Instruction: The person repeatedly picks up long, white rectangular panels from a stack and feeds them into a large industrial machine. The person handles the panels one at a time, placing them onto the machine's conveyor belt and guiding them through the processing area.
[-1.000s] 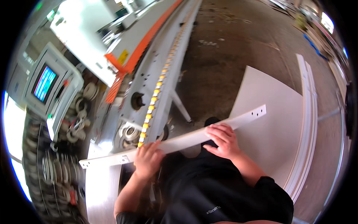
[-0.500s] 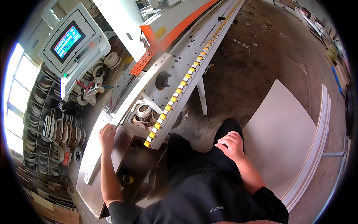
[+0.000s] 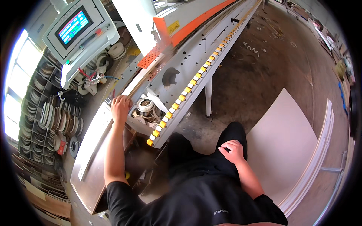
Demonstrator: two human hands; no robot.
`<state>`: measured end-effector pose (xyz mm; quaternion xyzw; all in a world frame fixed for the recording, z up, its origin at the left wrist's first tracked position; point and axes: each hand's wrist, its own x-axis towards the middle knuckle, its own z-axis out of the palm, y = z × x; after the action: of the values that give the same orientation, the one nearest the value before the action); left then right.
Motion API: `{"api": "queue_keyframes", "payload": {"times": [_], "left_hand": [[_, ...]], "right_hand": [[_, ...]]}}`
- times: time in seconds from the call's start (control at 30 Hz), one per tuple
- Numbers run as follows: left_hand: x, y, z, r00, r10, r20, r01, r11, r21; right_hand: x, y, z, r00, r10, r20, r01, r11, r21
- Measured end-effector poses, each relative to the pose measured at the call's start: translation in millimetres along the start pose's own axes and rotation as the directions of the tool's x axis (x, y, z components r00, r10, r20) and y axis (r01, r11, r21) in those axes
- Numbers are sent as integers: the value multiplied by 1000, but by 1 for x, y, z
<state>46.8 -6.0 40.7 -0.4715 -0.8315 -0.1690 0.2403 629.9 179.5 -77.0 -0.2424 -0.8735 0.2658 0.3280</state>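
Note:
A long narrow white strip [image 3: 98, 141] lies flat on the grey infeed table [image 3: 88, 188] of a long edge-banding machine [image 3: 196, 45], pointing toward the machine's intake. My left hand [image 3: 120, 107] rests on the strip's far end with fingers curled over it, right beside the glue and roller unit [image 3: 145, 107]. My right hand [image 3: 232, 150] hangs loosely curled in front of my thigh, holding nothing, above the dark trousers.
A row of yellow track pads [image 3: 188, 86] runs along the machine's edge. A control panel with a screen [image 3: 75, 28] stands at upper left, above shelves of edge-band rolls [image 3: 52, 116]. Stacked white panels [image 3: 286, 150] lie on the floor at right. A machine leg [image 3: 208, 98] stands ahead.
A second ago both hands held the white strip in front of me. It now lies on the table; my left hand has slid forward along it and my right hand has let go.

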Motion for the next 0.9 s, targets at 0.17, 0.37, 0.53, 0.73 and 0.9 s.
{"api": "queue_keyframes", "payload": {"times": [0.17,0.37,0.53,0.73,0.9], "left_hand": [[28,-17,30,996,-42,-79,53,989,140],[35,-19,35,989,-62,-134,79,988,129],[36,-8,33,976,-71,-206,96,989,112],[36,-11,35,966,-126,-228,145,987,70],[34,-13,36,968,-138,-209,155,986,66]], "right_hand": [[-6,3,-1,999,52,3,-52,999,-15],[5,1,2,994,111,22,-112,994,15],[16,4,9,986,142,83,-141,990,-13],[24,6,15,979,180,98,-179,984,-13],[21,6,13,973,202,116,-202,979,-6]]}}
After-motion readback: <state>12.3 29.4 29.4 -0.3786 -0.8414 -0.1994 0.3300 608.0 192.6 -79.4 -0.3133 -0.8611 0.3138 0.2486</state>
